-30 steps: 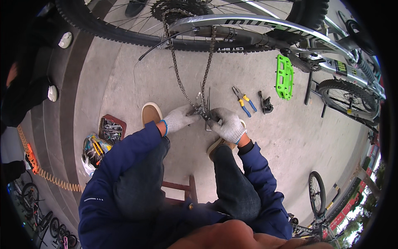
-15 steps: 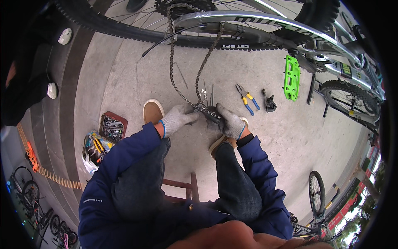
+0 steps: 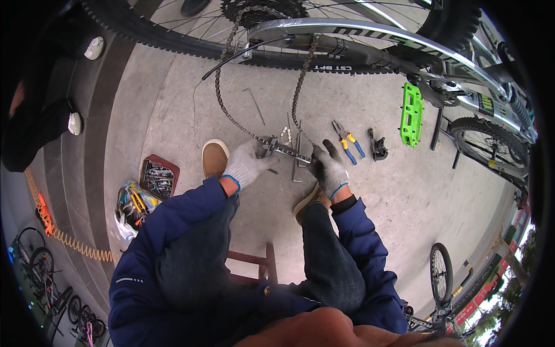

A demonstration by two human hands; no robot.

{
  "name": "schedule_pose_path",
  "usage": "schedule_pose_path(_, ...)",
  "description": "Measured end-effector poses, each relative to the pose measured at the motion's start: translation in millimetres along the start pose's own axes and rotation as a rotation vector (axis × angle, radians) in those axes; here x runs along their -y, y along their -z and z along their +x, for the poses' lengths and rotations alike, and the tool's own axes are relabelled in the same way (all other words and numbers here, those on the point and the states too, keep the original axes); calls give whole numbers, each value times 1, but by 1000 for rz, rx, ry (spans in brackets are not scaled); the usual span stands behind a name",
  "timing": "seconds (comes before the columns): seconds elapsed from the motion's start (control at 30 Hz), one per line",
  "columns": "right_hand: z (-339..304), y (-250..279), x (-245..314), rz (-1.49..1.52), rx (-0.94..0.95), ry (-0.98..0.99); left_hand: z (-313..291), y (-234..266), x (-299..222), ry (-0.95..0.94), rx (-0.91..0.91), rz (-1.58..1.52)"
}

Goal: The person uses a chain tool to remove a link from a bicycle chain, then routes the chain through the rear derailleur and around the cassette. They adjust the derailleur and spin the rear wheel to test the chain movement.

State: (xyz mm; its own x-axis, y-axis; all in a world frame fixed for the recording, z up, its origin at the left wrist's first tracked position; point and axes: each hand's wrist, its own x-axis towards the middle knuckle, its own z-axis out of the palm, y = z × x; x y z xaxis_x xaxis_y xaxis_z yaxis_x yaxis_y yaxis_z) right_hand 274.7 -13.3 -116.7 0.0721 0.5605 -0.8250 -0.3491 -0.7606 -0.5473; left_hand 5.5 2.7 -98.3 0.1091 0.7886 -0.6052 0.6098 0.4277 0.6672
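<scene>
A dark rear derailleur (image 3: 292, 153) spans the space between my gloved hands, its long cage seen edge-on. My left hand (image 3: 247, 165) grips its left end with closed fingers. My right hand (image 3: 329, 170) is closed on the other end, thumb raised beside it. Into the derailleur runs the bicycle chain (image 3: 218, 95), hanging in a wide loop from the upturned-looking bike above. Its left run meets the part near my left fingers, its right run near my right fingers. The fingertips are partly hidden under the derailleur.
Blue-yellow pliers (image 3: 349, 144), a black bracket-like part (image 3: 378, 146), hex keys (image 3: 299, 156) and a short chain piece (image 3: 286, 136) lie on the floor. A green pedal (image 3: 411, 115) sticks out at right. A toolbox (image 3: 159, 176) stands left. Black cable housing (image 3: 237, 56) hangs from the frame.
My hands have moved slightly apart and turned the derailleur, so its cage now shows edge-on. The chain loop has spread wider. Hex keys under the hands are more visible.
</scene>
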Motion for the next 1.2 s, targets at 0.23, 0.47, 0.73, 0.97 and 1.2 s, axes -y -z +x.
schedule_pose_path(0.23,-16,-9,29,-67,-137,279,-3,5,-15,18,14,-264)
schedule_pose_path(0.47,-13,-16,51,-54,-101,577,-7,4,-19,57,186,-638)
schedule_pose_path(0.73,-10,-5,16,64,-82,379,-14,6,-35,31,229,-725)
schedule_pose_path(0.97,-34,-17,-10,-69,508,42,-12,-9,-31,-53,59,-711)
schedule_pose_path(1.2,-50,-62,-12,-116,275,159,-12,-16,-30,-50,36,-557)
